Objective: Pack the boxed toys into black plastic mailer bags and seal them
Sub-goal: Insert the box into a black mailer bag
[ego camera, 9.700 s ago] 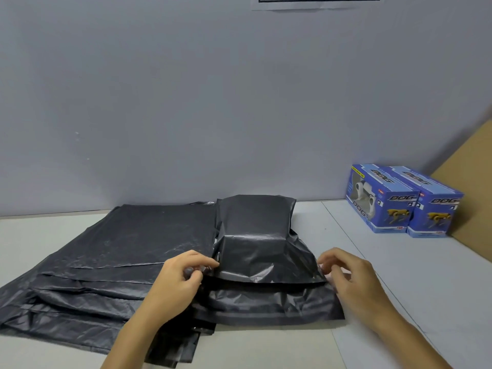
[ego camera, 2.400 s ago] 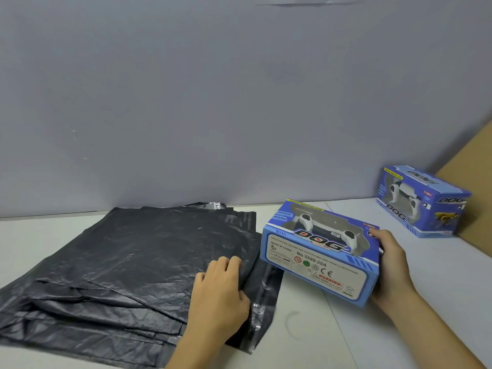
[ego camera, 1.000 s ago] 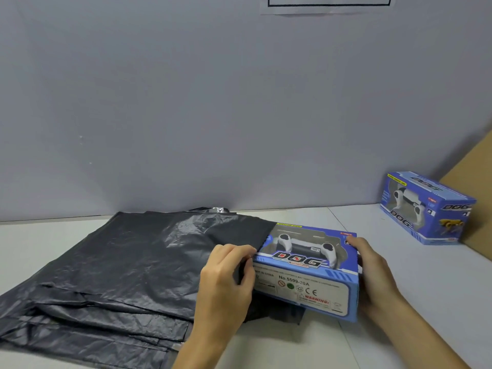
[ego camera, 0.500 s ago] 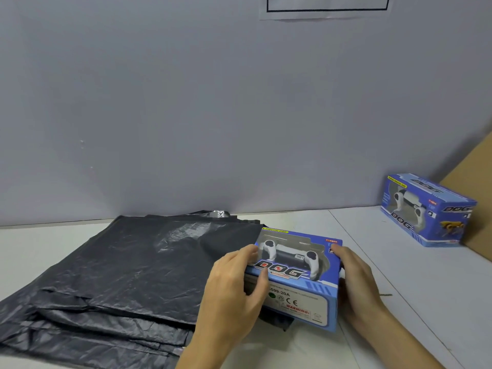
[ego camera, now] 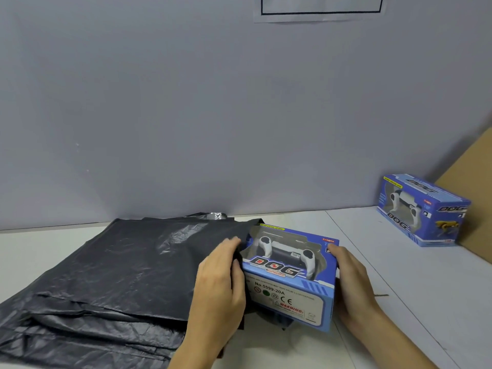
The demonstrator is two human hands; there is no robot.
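I start with the broad pale tabletop (ego camera: 399, 302) under a grey wall, and on it the biggest thing, a spread stack of crinkled black plastic mailer bags (ego camera: 106, 275) lying outward of my left hand (ego camera: 218, 286). Half a second ago that hand lay over the top of the box with the bag edge behind it; now it has pinched the top bag's open lip (ego camera: 241, 249) and drawn it against the box's left end, so I judge the insertion is only starting and the mouth is not yet wide around the box. The blue rectangular cardboard toy box with a clear window showing a white and black toy (ego camera: 290, 275) sits between my two hands, its left end at the bag mouth, nearly all of it outside. My left hand is curled closed on the bag film, thumb hidden beneath; my right hand (ego camera: 351, 283) is wrapped half-open around the box's right end, fingers behind it, pushing or steadying. No bag in the stack shows anything inside; all lie flat. Well away from my right hand, near a brown cardboard sheet (ego camera: 474, 187), a second blue boxed toy (ego camera: 423, 211) stands unpacked. Nearer that hand lies a small thin dark scrap (ego camera: 380, 295).
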